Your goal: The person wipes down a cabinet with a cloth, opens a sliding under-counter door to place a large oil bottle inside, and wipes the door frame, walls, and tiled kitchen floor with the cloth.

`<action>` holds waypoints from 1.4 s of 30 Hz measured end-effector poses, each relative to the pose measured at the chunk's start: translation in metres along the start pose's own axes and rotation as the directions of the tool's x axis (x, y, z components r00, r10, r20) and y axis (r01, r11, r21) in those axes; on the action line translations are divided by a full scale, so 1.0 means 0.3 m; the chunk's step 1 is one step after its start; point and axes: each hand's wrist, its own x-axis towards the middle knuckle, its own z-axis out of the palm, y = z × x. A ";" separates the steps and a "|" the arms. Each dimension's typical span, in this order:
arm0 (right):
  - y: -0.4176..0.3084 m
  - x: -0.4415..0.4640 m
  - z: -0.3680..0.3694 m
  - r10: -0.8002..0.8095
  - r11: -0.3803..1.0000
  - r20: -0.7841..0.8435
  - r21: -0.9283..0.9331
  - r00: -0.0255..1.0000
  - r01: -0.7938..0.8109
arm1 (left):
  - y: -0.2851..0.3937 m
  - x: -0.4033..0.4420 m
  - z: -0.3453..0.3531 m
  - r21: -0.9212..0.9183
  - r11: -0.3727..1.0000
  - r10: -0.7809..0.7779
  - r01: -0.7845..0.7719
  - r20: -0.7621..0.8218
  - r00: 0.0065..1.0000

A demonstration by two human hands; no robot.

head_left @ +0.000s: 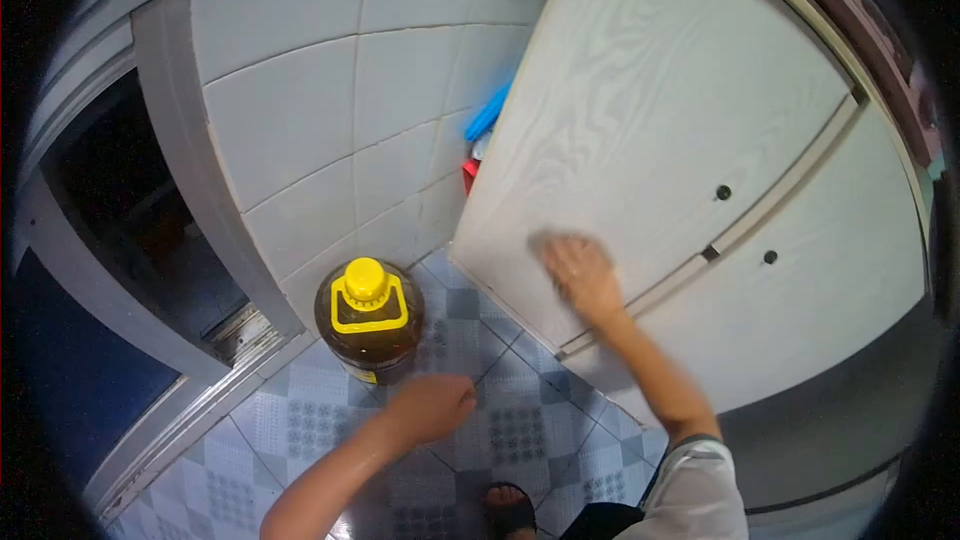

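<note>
Fingers (562,262) of the right hand (588,278) blurred, spread unclear, at cabinet door (640,110), left hand (437,407) curled, near yellow-capped bottle (375,343)

A big round, see-through plastic jug (370,348) with a yellow cap and handle, apparently holding brown liquid, stands upright on the floor (515,435) beside a pale wood-grained cabinet door (640,120), seemingly closed.

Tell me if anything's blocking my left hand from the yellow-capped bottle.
Nothing visible is in the way: your left hand appears close beside the bottle, above the tiled floor. Whether they touch is unclear.
</note>
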 end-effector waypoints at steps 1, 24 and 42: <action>0.040 0.057 -0.110 0.058 0.993 -0.056 -0.097 0.997 -0.063 | 0.016 0.007 -0.004 0.008 1.000 0.015 -0.015 0.010 1.000; -0.061 -0.333 0.067 -0.105 0.933 0.185 -0.322 0.977 0.161 | 0.110 -0.007 -0.039 -0.094 0.992 0.087 -0.086 0.000 0.996; 0.220 -0.288 -0.832 0.197 0.642 -0.318 -0.673 0.927 -0.367 | 0.463 0.308 0.129 -0.085 0.885 0.445 -0.459 -0.142 0.884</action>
